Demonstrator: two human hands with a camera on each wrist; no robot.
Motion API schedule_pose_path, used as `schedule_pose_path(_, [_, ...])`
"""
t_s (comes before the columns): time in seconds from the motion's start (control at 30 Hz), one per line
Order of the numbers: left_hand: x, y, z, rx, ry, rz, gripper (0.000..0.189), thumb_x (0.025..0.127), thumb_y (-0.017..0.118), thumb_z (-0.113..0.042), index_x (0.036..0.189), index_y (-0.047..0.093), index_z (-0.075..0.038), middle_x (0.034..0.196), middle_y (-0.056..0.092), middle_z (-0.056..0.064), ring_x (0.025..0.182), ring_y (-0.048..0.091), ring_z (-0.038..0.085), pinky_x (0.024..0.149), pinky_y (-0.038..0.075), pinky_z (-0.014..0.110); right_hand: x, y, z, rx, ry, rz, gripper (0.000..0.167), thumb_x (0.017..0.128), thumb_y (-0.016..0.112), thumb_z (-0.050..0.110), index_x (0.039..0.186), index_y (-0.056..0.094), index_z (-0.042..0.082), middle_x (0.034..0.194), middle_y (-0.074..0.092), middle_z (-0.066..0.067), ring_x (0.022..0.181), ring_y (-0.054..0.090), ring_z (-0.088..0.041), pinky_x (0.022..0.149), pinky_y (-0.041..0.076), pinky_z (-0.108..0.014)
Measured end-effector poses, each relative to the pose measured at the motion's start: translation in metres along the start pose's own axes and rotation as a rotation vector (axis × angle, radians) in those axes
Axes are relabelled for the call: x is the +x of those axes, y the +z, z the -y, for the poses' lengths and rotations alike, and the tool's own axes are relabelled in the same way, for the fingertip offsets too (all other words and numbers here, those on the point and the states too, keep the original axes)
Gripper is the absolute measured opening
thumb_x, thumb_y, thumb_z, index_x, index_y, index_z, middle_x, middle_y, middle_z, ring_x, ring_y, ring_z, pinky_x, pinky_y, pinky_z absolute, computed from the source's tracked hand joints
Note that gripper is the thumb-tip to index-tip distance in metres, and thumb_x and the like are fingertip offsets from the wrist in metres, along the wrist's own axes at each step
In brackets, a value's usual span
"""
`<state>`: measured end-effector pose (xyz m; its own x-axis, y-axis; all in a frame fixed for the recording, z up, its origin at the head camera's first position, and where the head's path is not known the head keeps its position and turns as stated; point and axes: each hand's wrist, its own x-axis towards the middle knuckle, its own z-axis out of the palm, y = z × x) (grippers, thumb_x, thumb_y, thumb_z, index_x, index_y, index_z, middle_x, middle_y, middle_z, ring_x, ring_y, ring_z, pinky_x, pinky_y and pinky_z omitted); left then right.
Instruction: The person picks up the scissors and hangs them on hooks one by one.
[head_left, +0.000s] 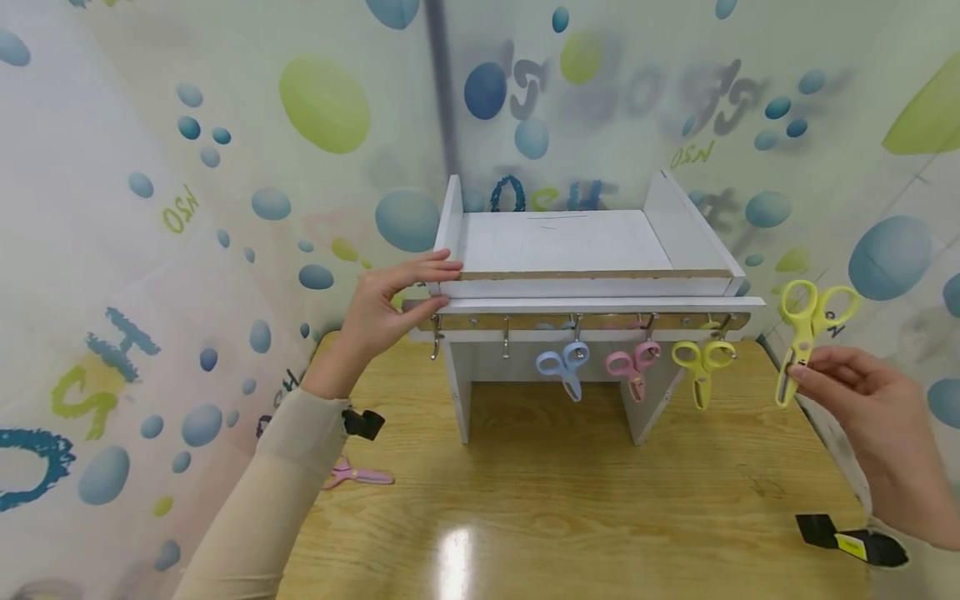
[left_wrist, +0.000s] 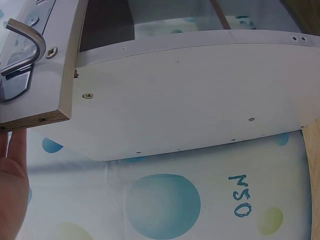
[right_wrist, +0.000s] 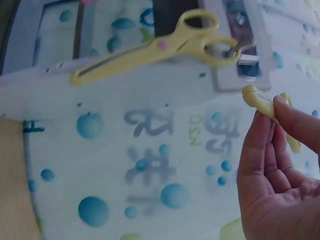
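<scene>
My right hand (head_left: 877, 400) pinches a pair of yellow scissors (head_left: 802, 325) by the blades, handles upward, to the right of a small white shelf (head_left: 562, 242). My left hand (head_left: 382, 308) holds the shelf's left front corner, thumb at the hook rail (head_left: 480, 322) and fingers over the side. Blue scissors (head_left: 564, 367), pink scissors (head_left: 634, 367) and another yellow pair (head_left: 702, 371) hang from hooks on the rail. The right wrist view shows the hanging yellow scissors (right_wrist: 155, 47) beside the held ones, seen nearly edge-on.
Another pair of pink scissors (head_left: 362, 475) lies on the wooden table (head_left: 570, 517), near my left forearm. Two hooks at the rail's left, one a bare hook (head_left: 506, 337), hold nothing. Patterned sheets with blue and green dots surround the table.
</scene>
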<state>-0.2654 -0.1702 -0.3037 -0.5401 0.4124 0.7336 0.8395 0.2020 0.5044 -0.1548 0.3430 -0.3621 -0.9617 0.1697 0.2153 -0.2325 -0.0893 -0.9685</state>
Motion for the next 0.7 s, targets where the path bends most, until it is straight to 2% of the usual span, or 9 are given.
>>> schedule_pose_path(0.33, [0.0, 0.0, 0.0, -0.006, 0.007, 0.002, 0.034, 0.08, 0.074, 0.013, 0.112, 0.073, 0.002, 0.12, 0.072, 0.018, 0.131, 0.059, 0.023, 0.113, 0.045, 0.031, -0.004, 0.052, 0.009, -0.024, -0.125, 0.201, 0.028, 0.089, 0.058, -0.02, 0.098, 0.068, 0.004, 0.088, 0.074, 0.004, 0.075, 0.07, -0.006, 0.065, 0.055, -0.014])
schedule_pose_path(0.5, [0.001, 0.0, -0.001, -0.016, 0.011, 0.003, 0.034, 0.08, 0.074, 0.014, 0.112, 0.073, 0.002, 0.121, 0.072, 0.016, 0.131, 0.059, 0.022, 0.113, 0.045, 0.031, -0.005, 0.076, 0.008, -0.084, -0.127, 0.299, 0.026, 0.089, 0.059, -0.018, 0.098, 0.067, 0.006, 0.089, 0.072, 0.006, 0.074, 0.068, -0.005, 0.063, 0.054, -0.015])
schedule_pose_path(0.7, [0.001, 0.0, -0.001, -0.019, 0.01, -0.001, 0.035, 0.079, 0.074, 0.014, 0.112, 0.073, 0.002, 0.121, 0.072, 0.015, 0.13, 0.059, 0.032, 0.113, 0.045, 0.031, -0.006, 0.104, 0.003, -0.204, -0.111, 0.356, 0.023, 0.089, 0.065, -0.011, 0.096, 0.067, 0.01, 0.087, 0.07, 0.01, 0.072, 0.066, -0.004, 0.06, 0.051, -0.016])
